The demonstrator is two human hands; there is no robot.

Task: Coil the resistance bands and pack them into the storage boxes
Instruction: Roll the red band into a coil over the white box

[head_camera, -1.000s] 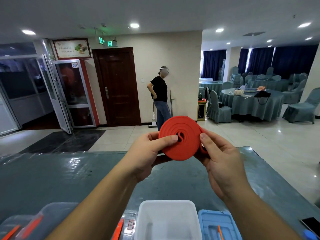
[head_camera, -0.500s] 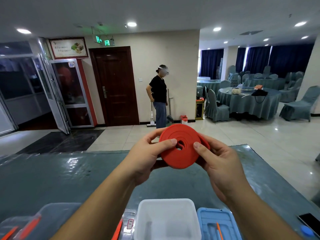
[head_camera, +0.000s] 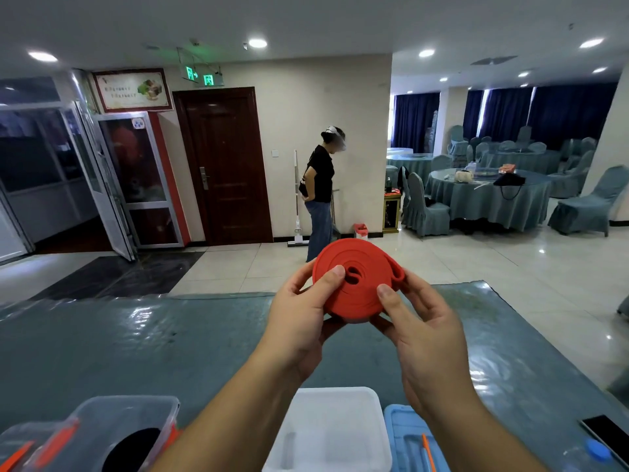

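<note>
1. Fingers of both hands are pinching the red flat rubber resistance band wound into a disc-shaped coil [head_camera: 355, 279]: the left hand [head_camera: 299, 321] is pressing its thumb on the coil's near face by the centre hole, the right hand [head_camera: 422, 330] is laying its thumb on the lower right turns, with the other fingers curling behind.
2. Coil is sitting between the two thumbs, in the air above the teal plastic-covered table [head_camera: 136, 338].
3. Its flat face is tilting toward the camera, so its axis is pointing back at the wearer; a loose end loop is bulging just beyond the right fingertips.
4. White rectangular plastic storage box [head_camera: 332, 434] is lying below the wrists, open side up, slightly nearer the right hand, so I judge packing will call for a downward, flattening move.
</note>
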